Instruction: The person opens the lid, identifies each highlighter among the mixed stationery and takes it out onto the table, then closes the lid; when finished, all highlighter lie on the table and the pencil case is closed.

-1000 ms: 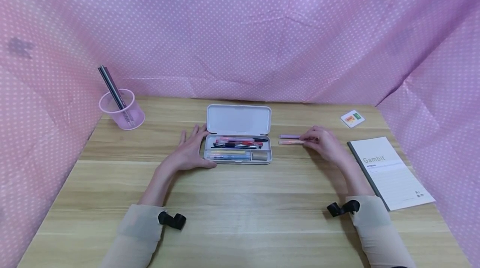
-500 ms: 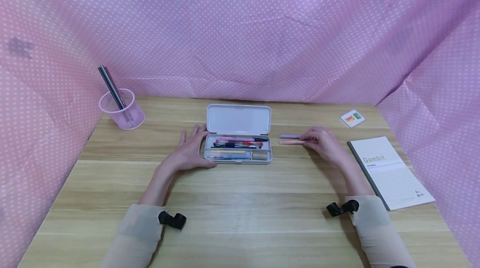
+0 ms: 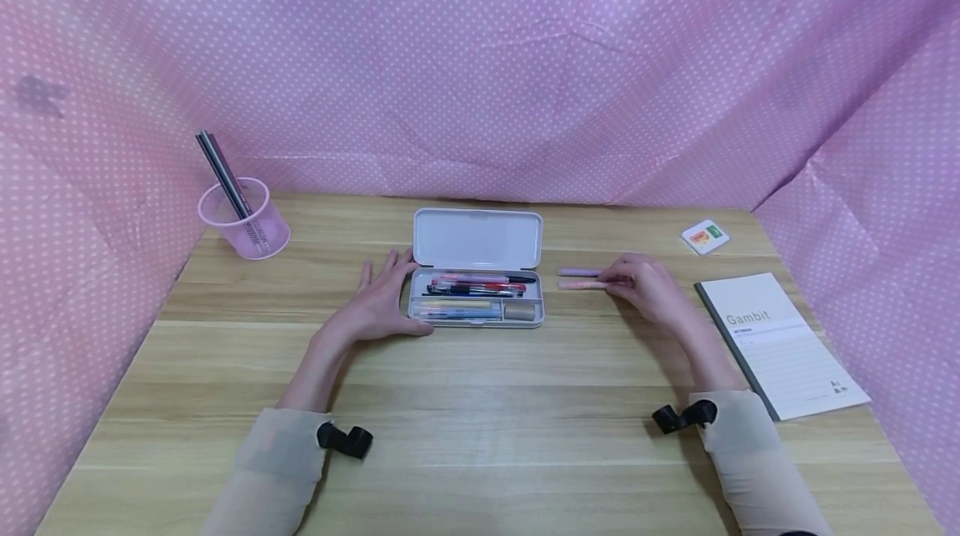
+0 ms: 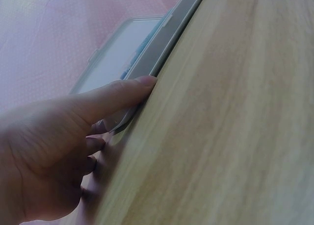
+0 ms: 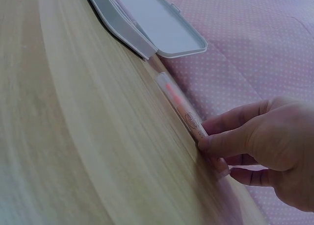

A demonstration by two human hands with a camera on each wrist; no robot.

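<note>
A pale grey pencil case (image 3: 542, 300) lies with its lid raised, several pens (image 3: 480, 279) in its back compartment. Blue and yellow pens (image 3: 457, 313) and a beige block (image 3: 519, 313) fill the front ones. My left hand (image 3: 375, 303) grips the case's left end, thumb along the front wall (image 4: 167, 41) and fingers around the far side. To the right of the case, my right hand (image 3: 647, 290) pinches two slim pens by their right ends, a purple one (image 3: 577, 273) and a peach one (image 3: 581, 285). Up close, the peach pen (image 5: 179, 102) shows a clear cap over a pink tip.
A pink mesh cup (image 3: 262, 240) holding dark pencils (image 3: 225, 173) stands at the back left. At the right lie a Gambit notebook (image 3: 780, 348) and a small white card-like piece (image 3: 705, 237). Pink dotted cloth (image 3: 480, 77) hangs behind the wooden table (image 3: 487, 419).
</note>
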